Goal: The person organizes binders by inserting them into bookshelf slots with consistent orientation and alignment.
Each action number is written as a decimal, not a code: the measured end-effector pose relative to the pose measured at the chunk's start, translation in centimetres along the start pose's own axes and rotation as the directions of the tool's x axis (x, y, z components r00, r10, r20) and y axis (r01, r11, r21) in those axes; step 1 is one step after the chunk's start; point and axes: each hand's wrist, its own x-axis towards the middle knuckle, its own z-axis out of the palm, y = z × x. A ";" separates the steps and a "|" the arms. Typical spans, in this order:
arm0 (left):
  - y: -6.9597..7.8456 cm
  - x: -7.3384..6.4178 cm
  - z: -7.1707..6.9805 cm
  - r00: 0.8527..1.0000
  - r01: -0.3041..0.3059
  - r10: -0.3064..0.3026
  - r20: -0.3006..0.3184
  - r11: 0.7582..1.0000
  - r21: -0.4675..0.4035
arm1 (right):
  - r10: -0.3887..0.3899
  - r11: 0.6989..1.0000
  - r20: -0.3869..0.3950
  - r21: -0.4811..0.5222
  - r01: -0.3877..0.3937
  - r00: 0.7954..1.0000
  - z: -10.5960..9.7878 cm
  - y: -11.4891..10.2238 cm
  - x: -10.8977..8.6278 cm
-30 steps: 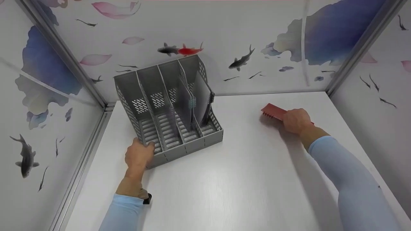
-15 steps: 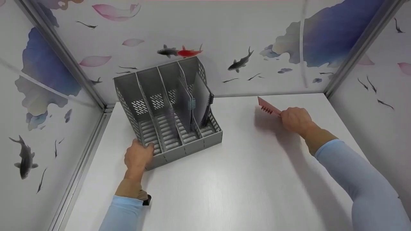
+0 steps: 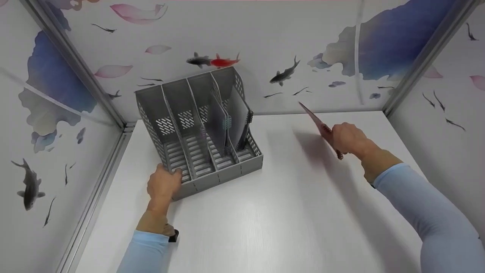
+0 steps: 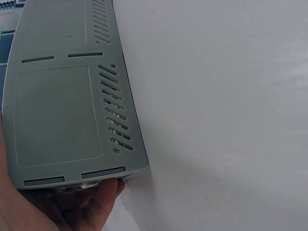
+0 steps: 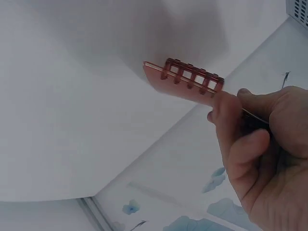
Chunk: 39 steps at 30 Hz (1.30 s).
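A grey file organizer (image 3: 230,171) with upright dividers stands at an angle on the left of the table. My left hand (image 3: 163,182) grips its front left corner, thumb over the edge; in the left wrist view the fingers (image 4: 103,202) curl around the organizer's end (image 4: 57,115). In my right hand (image 3: 350,139) is a red ring-bound notebook (image 3: 316,120), pinched near its spine and held above the table, turned nearly edge-on. The right wrist view shows the notebook's binding rings (image 5: 192,77) beside the fingers.
Two ring-bound notebooks, one with teal rings (image 3: 226,123) and one with black rings (image 3: 249,115), stand in the organizer's right-hand slots. A patterned back wall (image 3: 303,38) and side panels enclose the white table (image 3: 265,220).
My right hand has lifted the red notebook off the table and turned it from lying fairly flat to nearly edge-on. The left hand and organizer have stayed in place.
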 end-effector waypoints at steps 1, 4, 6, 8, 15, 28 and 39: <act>0.0 0.0 0.0 1.000 0.002 -0.002 0.002 1.000 0.001 | 0.013 0.999 0.023 0.048 -0.015 1.000 -0.1 -0.1 0.0; 0.0 0.1 0.0 1.000 0.007 -0.007 0.010 1.000 0.002 | 0.042 0.980 0.092 0.189 -0.059 0.995 -0.3 -0.7 -0.3; 0.0 0.1 -0.1 1.000 0.007 -0.007 0.013 1.000 0.001 | 0.044 0.963 0.124 0.260 -0.075 0.991 -0.3 -1.2 -0.4; 0.0 0.1 0.0 1.000 0.007 -0.007 0.013 1.000 -0.005 | 0.035 0.946 0.145 0.314 -0.079 0.989 -0.3 -1.8 -0.5; 0.1 0.0 0.0 1.000 0.010 -0.010 0.014 1.000 -0.007 | -0.060 0.902 0.156 0.431 -0.014 0.986 -0.3 -3.7 -1.1; 0.1 0.0 -0.2 1.000 0.005 -0.005 0.012 1.000 0.020 | -0.213 0.859 0.124 0.496 0.125 0.969 -2.4 -7.2 -3.0; 0.0 0.2 0.0 1.000 0.019 -0.019 0.016 1.000 0.000 | -0.329 0.845 0.081 0.470 0.255 0.941 -4.0 -9.9 -4.1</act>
